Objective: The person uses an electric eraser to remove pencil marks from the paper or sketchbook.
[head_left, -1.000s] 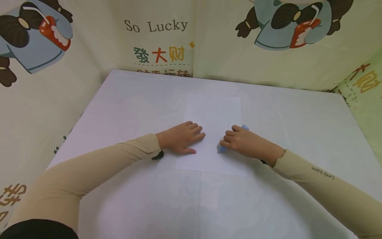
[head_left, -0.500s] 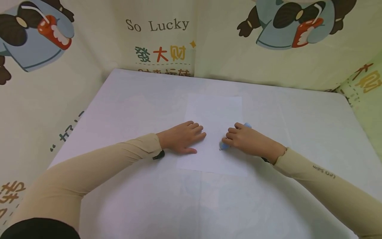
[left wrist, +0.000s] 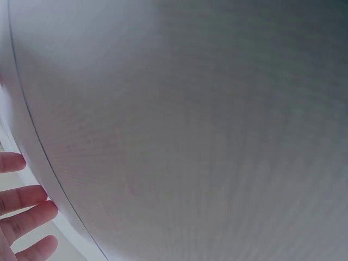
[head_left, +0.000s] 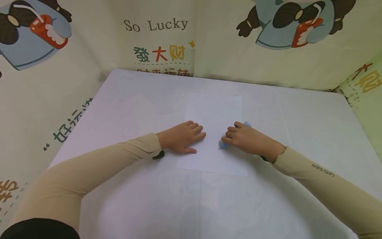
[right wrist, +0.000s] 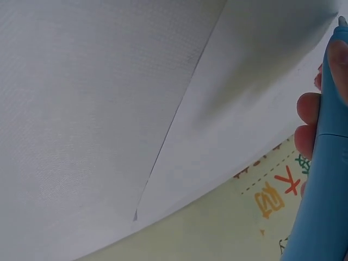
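A sheet of white paper (head_left: 213, 108) lies flat on the white table (head_left: 143, 99). My left hand (head_left: 182, 136) rests on the paper's left part, palm down, with its fingers spread and straight. On the right part of the sheet, my right hand (head_left: 243, 138) grips a thick blue pen (right wrist: 326, 179), fingers curled round its body. The pen's narrow pale tip points down at the paper in the head view, and its blue rear end shows behind the hand. Only fingertips (left wrist: 30, 198) of the left hand appear in the left wrist view.
A cream cloth (head_left: 215, 39) printed with cartoon figures and lettering hangs behind and beside the table. The table's far edge runs along its foot. A dark rounded shape (head_left: 41, 229) fills the bottom left corner of the head view.
My right hand has shifted slightly away from me and to the right with the pen still held. The left hand stays in place on the paper.
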### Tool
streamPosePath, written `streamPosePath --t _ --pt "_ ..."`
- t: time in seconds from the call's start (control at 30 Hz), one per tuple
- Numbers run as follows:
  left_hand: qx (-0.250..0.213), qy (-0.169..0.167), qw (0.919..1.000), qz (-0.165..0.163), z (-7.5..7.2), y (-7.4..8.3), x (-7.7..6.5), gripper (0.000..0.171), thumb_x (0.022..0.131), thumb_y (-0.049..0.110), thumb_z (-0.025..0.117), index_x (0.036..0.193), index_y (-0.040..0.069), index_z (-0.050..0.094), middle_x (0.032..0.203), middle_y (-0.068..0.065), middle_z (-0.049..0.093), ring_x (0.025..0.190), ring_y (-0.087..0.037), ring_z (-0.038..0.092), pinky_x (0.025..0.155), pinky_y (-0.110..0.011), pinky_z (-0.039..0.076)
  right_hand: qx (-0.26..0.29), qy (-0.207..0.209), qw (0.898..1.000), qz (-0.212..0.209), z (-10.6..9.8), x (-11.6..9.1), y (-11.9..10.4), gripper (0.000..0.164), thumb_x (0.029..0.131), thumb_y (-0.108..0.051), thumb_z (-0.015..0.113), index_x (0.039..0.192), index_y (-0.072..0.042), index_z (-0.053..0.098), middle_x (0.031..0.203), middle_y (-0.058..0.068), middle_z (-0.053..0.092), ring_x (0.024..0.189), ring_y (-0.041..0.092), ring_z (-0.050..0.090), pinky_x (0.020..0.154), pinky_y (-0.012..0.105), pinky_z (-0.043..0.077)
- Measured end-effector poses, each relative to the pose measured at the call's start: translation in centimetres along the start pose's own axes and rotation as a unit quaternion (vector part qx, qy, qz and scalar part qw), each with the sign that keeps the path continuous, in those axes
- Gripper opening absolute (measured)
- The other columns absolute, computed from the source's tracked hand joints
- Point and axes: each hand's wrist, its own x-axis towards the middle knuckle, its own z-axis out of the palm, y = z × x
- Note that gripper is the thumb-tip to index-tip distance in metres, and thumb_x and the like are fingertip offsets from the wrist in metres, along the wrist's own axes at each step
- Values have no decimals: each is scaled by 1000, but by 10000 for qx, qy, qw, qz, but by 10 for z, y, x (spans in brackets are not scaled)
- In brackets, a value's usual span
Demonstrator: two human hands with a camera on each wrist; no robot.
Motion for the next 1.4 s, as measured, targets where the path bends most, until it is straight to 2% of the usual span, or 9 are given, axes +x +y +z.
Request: streamPosePath --t 0.43,0.67,0.87,1.07,1.23,1.4 --pt "81 135 9999 72 1 0 0 60 89 54 47 128 8 47 116 -9 54 104 -25 51 95 -38 40 70 99 9999 -58 0 1 1 29 71 2 75 93 -10 59 82 1 62 79 18 56 76 33 39" --pt "75 87 9999 54 -1 -1 0 60 90 54 47 128 8 46 116 -9 53 104 -25 51 97 -38 39 -93 70 9999 14 1 1 1 28 72 1 75 92 -10 58 82 0 62 80 18 57 77 34 40" --pt "61 67 9999 45 -1 0 -1 61 90 54 47 129 8 46 116 -9 53 104 -25 51 97 -39 39 42 187 9997 -149 0 2 -3 29 71 2 75 91 -10 57 80 0 61 77 18 54 73 32 38" --pt "57 2 10000 22 -3 1 -2 61 90 54 47 130 8 46 117 -10 53 106 -26 51 98 -39 39 -12 76 10000 39 1 2 -1 30 71 1 76 93 -10 59 83 1 63 81 19 57 78 35 41" --pt "27 -66 10000 16 -5 1 -3 62 90 54 47 131 8 46 119 -10 52 108 -26 50 99 -40 38 59 185 9997 -126 0 2 -3 30 71 3 75 91 -10 56 80 0 61 77 17 54 73 31 36" --pt "16 -79 10000 -8 -6 1 -3 61 90 53 47 131 8 46 119 -10 52 108 -27 50 99 -40 38 -173 102 9998 -13 -1 2 -1 30 71 1 76 92 -10 58 82 1 63 80 19 56 75 33 40"
